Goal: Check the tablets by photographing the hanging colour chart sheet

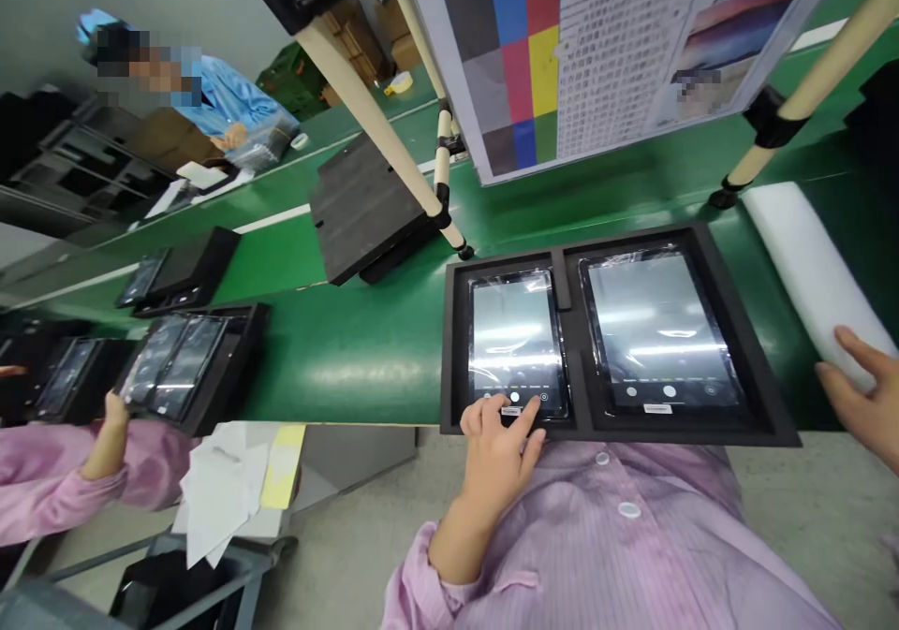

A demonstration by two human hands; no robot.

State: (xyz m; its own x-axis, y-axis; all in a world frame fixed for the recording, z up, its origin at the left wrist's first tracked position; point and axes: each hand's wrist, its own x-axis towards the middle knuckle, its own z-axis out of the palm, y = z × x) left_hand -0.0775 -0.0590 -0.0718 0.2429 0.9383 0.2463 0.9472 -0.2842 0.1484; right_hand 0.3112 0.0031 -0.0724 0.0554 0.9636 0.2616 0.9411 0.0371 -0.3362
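Two tablets lie side by side in a black foam tray with two compartments (pixel 574 368). The smaller left tablet (pixel 516 316) and the larger right tablet (pixel 653 321) both have lit screens with a row of round buttons near the bottom, like a camera screen. My left hand (pixel 497 447) is over the lower edge of the left tablet, its fingers spread and a fingertip at the screen's lower right. At the right edge, my right hand (pixel 861 391) rests against the near end of a white foam block (pixel 807 256), fingers apart; part of that hand is out of frame.
A printed colour chart (pixel 520 68) hangs on a pipe frame (pixel 372 124) behind the tray. Black foam trays (pixel 372 199) sit on the green bench (pixel 337 349). At left, a co-worker's hand (pixel 116 410) is at another tray; papers (pixel 225 490) lie nearby. Another person works across.
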